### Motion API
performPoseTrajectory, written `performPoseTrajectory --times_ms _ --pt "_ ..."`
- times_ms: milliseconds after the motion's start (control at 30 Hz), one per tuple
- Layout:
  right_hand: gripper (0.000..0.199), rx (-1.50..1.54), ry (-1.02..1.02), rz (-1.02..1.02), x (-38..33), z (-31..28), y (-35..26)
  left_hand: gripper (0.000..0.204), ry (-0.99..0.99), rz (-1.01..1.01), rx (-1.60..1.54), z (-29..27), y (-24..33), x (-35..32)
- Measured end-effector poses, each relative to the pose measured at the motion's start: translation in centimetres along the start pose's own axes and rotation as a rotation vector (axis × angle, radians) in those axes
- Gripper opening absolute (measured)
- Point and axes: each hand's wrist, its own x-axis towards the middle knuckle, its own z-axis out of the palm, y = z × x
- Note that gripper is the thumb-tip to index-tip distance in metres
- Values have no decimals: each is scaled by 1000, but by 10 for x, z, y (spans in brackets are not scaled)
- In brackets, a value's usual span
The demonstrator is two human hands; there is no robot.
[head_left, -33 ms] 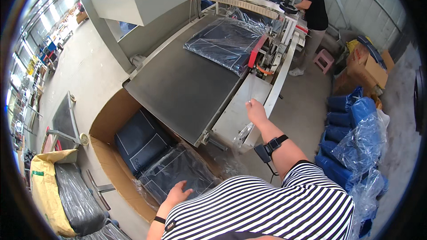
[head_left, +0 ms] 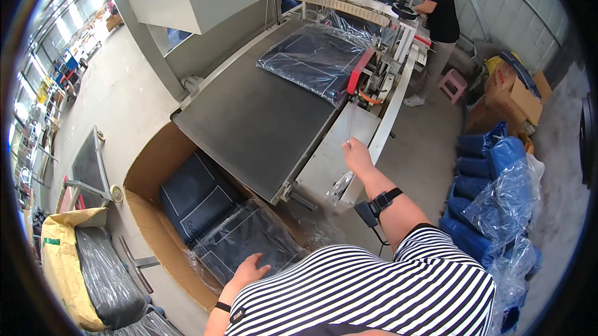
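My right hand (head_left: 357, 155) is closed on a thin strip of clear plastic film (head_left: 341, 186), beside the metal side plate (head_left: 317, 171) of a packing machine. The film runs up toward the machine and hangs crumpled below my fist. My left hand (head_left: 250, 269) has its fingers apart, at the near edge of a dark blue package in clear plastic (head_left: 243, 236); whether it touches is unclear. That package lies in a large cardboard box (head_left: 140, 205) with another dark blue piece (head_left: 199, 192). On the black conveyor belt (head_left: 255, 130) lies a flat dark blue package in clear film (head_left: 311, 65).
A co-worker in black (head_left: 441, 12) stands at the machine's far end. To the right are blue rolled bundles (head_left: 470, 211), an open carton (head_left: 514, 96) and a pink stool (head_left: 453, 85). At left are a yellow sack (head_left: 62, 273) and a flat cart (head_left: 90, 171).
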Motion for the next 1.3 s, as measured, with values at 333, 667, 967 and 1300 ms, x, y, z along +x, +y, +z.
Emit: performPoseTrajectory --times_ms 333,667,967,1300 --pt "30 -72 -53 66 -7 5 -9 57 -33 62 73 -8 14 2" --pt "25 -79 -34 11 -5 19 -7 57 -41 46 81 -10 25 5" --pt "24 -69 -77 34 -7 18 -22 56 -39 75 107 -8 14 13" --pt "25 -98 -122 47 -6 16 -27 56 -37 97 110 -10 14 12"
